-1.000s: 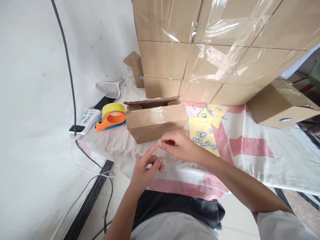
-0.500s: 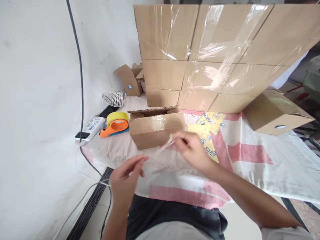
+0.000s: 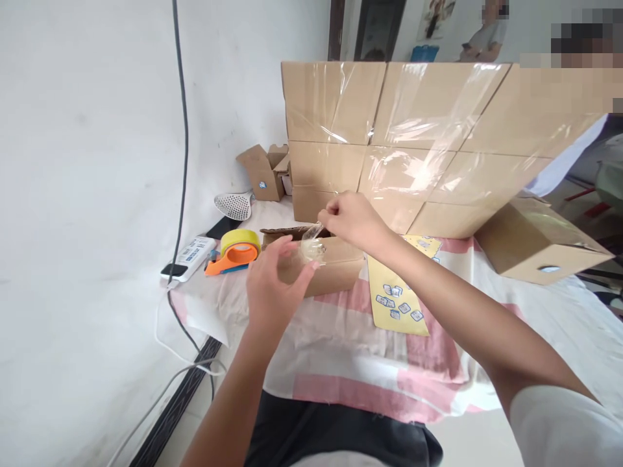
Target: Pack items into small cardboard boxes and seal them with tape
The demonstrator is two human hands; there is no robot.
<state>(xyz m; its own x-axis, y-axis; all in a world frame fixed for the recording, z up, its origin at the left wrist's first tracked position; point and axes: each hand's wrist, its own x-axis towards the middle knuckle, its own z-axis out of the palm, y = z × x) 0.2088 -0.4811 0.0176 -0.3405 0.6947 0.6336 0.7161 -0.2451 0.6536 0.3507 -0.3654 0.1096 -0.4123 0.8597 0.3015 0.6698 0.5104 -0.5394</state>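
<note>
A small brown cardboard box point(image 3: 341, 269) stands on the cloth in front of me, its top flap raised at the back. My right hand point(image 3: 354, 219) is above it, thumb and fingers pinched on a strip of clear tape point(image 3: 312, 239). The strip runs down to the taped patch on the box's near face. At the box's left end is my left hand point(image 3: 273, 279), thumb and fingers spread around the near upper edge. Its thumb tip lies by the tape; whether it presses on the box, I cannot tell.
An orange tape dispenser point(image 3: 237, 259) with yellow tape sits left, near a white power strip point(image 3: 195, 257) and a skimmer point(image 3: 237, 206). Behind rises a stack of taped cartons point(image 3: 409, 130). Yellow sticker sheets point(image 3: 396, 311) and another box point(image 3: 535, 240) are right. People stand beyond.
Both hands have moved from in front of the box up to it. My right hand has carried the tape strip above the box, and my left hand's fingers have spread. The view has tilted up.
</note>
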